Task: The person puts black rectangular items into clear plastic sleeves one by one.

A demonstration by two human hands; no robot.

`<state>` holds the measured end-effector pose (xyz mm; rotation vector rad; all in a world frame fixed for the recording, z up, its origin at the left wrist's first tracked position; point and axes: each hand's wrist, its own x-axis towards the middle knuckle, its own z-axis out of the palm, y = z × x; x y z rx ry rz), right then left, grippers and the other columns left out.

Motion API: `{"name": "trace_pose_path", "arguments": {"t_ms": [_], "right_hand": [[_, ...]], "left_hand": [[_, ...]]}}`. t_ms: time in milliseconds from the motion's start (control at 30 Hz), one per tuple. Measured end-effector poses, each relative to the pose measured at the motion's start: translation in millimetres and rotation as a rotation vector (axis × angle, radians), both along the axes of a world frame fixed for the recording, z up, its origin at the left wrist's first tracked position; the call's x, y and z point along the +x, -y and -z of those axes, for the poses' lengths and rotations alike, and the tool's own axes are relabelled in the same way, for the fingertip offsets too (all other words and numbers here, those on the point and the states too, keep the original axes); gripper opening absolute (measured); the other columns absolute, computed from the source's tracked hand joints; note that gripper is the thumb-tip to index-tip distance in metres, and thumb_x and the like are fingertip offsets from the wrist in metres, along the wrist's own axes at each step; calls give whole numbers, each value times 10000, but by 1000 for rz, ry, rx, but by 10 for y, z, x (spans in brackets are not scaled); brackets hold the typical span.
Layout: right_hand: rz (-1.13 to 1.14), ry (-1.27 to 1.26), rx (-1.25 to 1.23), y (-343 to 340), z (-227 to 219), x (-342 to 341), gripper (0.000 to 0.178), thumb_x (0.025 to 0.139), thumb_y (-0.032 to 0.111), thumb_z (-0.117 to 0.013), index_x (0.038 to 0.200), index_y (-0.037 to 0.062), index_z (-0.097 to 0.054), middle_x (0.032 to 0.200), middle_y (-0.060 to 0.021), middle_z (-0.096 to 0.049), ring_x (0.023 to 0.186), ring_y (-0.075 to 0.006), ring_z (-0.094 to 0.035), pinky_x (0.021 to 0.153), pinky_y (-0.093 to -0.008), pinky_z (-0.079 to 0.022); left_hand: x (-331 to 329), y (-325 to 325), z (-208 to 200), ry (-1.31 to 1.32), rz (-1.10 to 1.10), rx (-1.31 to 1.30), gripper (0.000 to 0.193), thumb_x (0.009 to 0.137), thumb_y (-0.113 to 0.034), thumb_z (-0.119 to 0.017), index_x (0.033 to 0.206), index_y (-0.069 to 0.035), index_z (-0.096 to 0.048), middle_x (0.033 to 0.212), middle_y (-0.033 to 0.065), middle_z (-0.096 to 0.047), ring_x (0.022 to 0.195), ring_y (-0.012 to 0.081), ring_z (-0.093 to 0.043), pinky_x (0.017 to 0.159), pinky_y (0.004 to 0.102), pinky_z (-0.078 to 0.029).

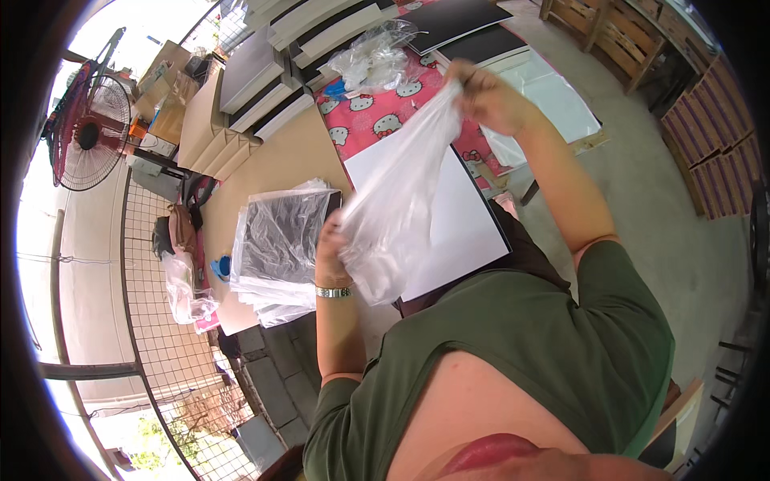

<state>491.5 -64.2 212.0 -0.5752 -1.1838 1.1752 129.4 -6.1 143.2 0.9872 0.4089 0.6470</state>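
Note:
A clear plastic bag (397,200) is stretched between both my hands above the table. My left hand (330,252), with a metal wristband, grips the bag's lower end. My right hand (489,96) pinches its upper end, raised toward the far side. Under the bag lies a white flat board (461,232) with a dark edge. To the left sits a stack of dark panels wrapped in clear bags (281,244).
A pink patterned cloth (377,120) covers the table's far part, with crumpled clear bags (373,56) on it. White and dark boards (265,76) are stacked behind. A standing fan (84,132) and wire fence (152,321) are left; wooden pallets (618,32) right.

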Motion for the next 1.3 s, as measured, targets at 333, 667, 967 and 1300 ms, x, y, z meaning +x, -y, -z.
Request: {"name": "trace_pose_path", "arguments": {"t_ms": [333, 667, 967, 1300], "right_hand": [[-371, 59, -331, -156, 473, 86, 410, 874, 219, -536, 1260, 109, -450, 864, -12, -573, 722, -89, -547, 662, -254, -481], [433, 315, -437, -1063, 1688, 353, 426, 721, 53, -551, 1145, 30, -514, 910, -174, -622, 854, -245, -609, 794, -382, -471], [867, 1575, -317, -1425, 2537, 475, 250, 784, 146, -511, 985, 52, -625, 924, -276, -597, 872, -411, -580, 801, -451, -470], [523, 685, -528, -770, -33, 139, 252, 801, 211, -554, 922, -4, -606, 825, -115, -641, 736, -177, -636, 578, -371, -499]], "left_hand": [[47, -506, -18, 269, -259, -283, 356, 845, -212, -521, 1085, 49, -503, 1093, 160, -578, 1011, 287, -563, 929, 426, -430], [883, -1607, 887, -696, -414, 67, 202, 783, -109, -491, 894, 16, -603, 840, 115, -636, 768, 224, -615, 647, 313, -487], [1249, -2192, 1388, -970, -443, 477, 189, 741, -115, -483, 727, 39, -591, 642, 110, -580, 546, 192, -536, 522, 337, -415], [408, -1317, -749, -598, -491, 318, 154, 815, -175, -563, 793, -39, -631, 629, 0, -529, 532, 94, -477, 487, 238, -383]]}}
